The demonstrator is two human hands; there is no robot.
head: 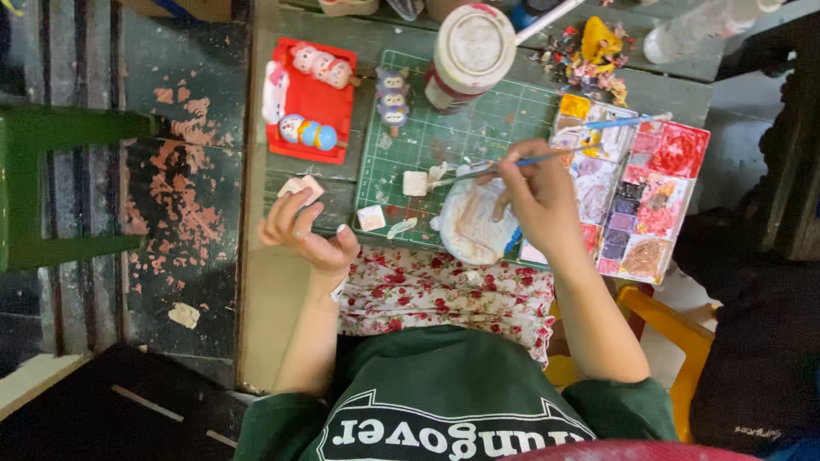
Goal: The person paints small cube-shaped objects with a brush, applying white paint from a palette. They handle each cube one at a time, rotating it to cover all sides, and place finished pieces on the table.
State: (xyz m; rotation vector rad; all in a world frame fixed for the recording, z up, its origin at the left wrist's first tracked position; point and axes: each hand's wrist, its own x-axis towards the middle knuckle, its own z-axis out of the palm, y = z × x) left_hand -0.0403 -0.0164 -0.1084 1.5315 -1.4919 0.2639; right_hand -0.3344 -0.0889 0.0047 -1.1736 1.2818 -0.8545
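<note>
Far left: green stool [51,183] on a dark floor with peeling reddish paint [184,183]. Table edge starts right of that.

Left hand [303,230] raised at the table's left near side, fingers curled, fingertips pinching a small pale square piece [301,187]; the piece sits at the top of the fingers, just near of the red tray. Red tray [312,102] further back holds small painted figures, white, pink and blue ones [309,132].

Next right: green cutting mat [453,128]. On its far left edge a stack of small grey-blue figures [392,98]. A round jar with a pale lid [468,55] stands at the mat's far side. Two small pale cubes [415,183] [371,218] lie on the mat's near left part, well apart from the left hand's piece.

Centre-right: white smeared cloth or paper wad [470,224] on the mat's near edge. Right hand [538,196] above it, closed in a pen grip on a thin blue-handled brush [547,158]; bristle end points left over the mat.

Right: paint palette [636,192] with many wells, reds, purples, yellow; a second blue brush [623,122] rests across its far edge. Far of it, a cluster of small colourful bits [589,55].

Near side: floral cloth [444,294] on the lap, green shirt [444,401], yellow chair [675,341].
</note>
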